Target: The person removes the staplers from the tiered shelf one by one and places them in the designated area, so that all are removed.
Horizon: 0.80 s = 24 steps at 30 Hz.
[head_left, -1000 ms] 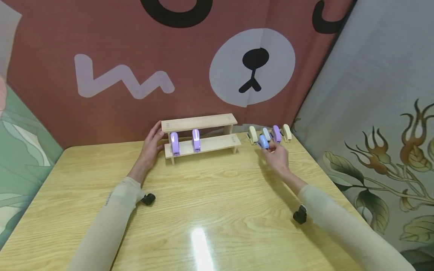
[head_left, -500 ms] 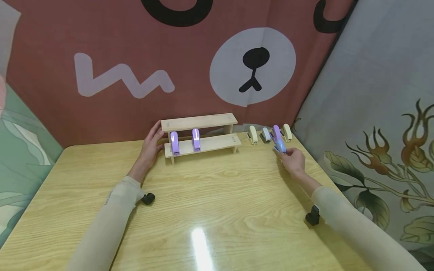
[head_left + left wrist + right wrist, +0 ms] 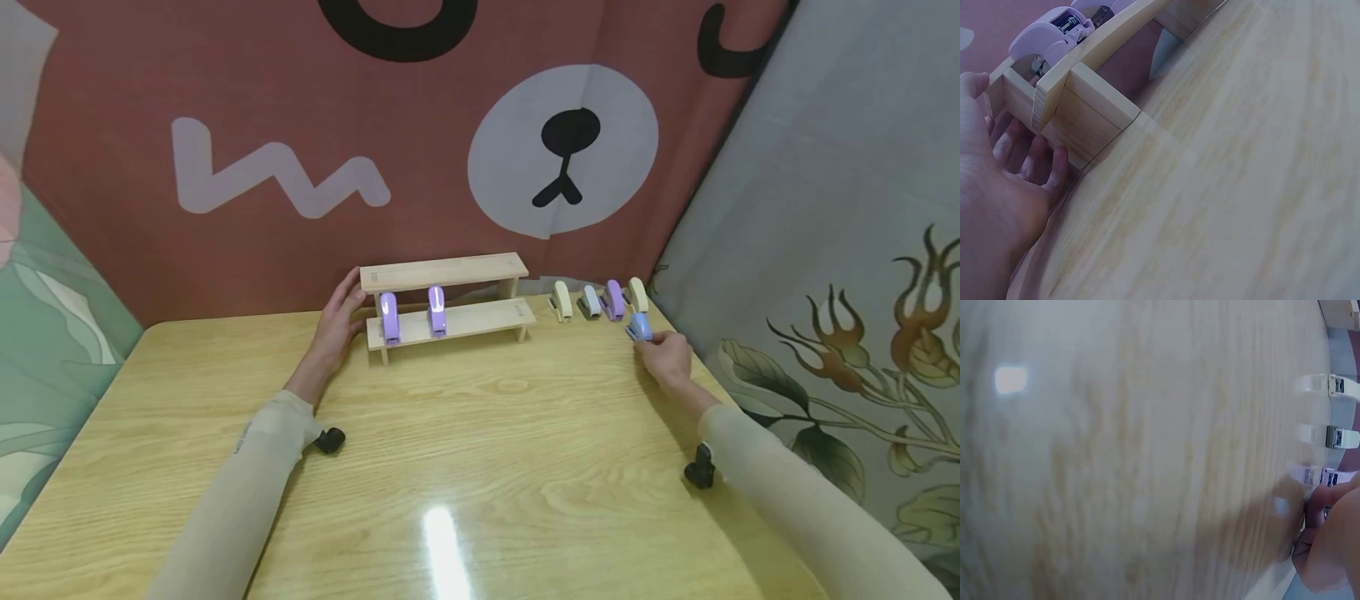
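My right hand point(image 3: 667, 357) pinches a small blue stapler point(image 3: 639, 327) at the table's right end, just in front of a cream stapler point(image 3: 637, 294). The right wrist view shows only part of that hand point(image 3: 1329, 537), and the blue stapler is mostly hidden there. A two-tier wooden rack point(image 3: 480, 315) stands near the back edge, bearing two purple staplers on its lower shelf, a left one point(image 3: 390, 318) and a right one point(image 3: 437, 312). My left hand point(image 3: 330, 333) rests against the rack's left end, its fingers loosely bent beside the end panel point(image 3: 1094, 115).
Left of the cream stapler stand another purple stapler point(image 3: 613, 300), a pale grey-blue one point(image 3: 590, 302) and a second cream one point(image 3: 561, 302), in a row along the back edge. A curtain with a bear print point(image 3: 420, 200) hangs behind the table point(image 3: 480, 450).
My right hand has carried the blue stapler rightward, from before the pale grey-blue one, past the purple one, to before the right cream one. The left hand and rack stay put.
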Available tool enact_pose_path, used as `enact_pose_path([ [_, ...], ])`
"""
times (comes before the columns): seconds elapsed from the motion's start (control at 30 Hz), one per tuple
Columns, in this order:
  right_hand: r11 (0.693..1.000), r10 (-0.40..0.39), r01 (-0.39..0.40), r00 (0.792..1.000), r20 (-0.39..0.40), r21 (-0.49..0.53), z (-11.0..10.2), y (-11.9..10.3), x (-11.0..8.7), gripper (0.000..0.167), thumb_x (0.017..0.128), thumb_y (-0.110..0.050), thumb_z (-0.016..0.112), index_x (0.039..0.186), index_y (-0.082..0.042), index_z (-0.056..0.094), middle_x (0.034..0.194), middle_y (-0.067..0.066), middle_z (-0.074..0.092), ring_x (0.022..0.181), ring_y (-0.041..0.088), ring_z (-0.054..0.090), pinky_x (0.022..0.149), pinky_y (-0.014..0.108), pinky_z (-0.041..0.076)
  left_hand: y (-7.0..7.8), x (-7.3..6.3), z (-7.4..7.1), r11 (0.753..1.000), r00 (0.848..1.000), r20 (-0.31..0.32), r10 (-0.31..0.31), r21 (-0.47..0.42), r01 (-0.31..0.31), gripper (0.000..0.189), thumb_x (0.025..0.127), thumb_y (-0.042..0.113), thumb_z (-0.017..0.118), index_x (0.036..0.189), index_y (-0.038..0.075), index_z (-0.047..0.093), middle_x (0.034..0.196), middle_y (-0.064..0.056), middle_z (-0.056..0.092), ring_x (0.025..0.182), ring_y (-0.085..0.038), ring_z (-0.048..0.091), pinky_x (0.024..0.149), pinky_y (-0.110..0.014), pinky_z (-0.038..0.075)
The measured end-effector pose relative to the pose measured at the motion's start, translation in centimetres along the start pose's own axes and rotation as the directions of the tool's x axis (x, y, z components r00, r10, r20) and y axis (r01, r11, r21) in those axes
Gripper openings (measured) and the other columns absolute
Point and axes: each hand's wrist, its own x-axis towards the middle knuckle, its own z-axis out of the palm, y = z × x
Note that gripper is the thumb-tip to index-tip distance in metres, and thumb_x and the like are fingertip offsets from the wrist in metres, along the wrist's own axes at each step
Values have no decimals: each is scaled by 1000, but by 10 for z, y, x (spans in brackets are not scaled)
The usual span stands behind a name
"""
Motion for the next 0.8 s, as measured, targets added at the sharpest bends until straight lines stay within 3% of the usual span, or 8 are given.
enact_pose_path([
  [0.27,1000,5,-4,1000,8,-23,-1,3,2,44,93,-23,70,121,10,67,115,26,67,101,35,60,85,45,49,-1,1,0,1000,1000,-3,-1,7,1,62,105,39,57,161,31,32,162,-7,32,142,-31,33,100,-46,41],
  [0.8,998,-31,32,999,23,-52,-3,4,-1,43,92,-23,72,119,11,68,114,27,68,103,39,63,89,50,50,-1,1,-1,1000,1000,-1,-4,-15,4,62,105,37,58,161,30,32,163,-9,31,143,-33,31,96,-41,45],
])
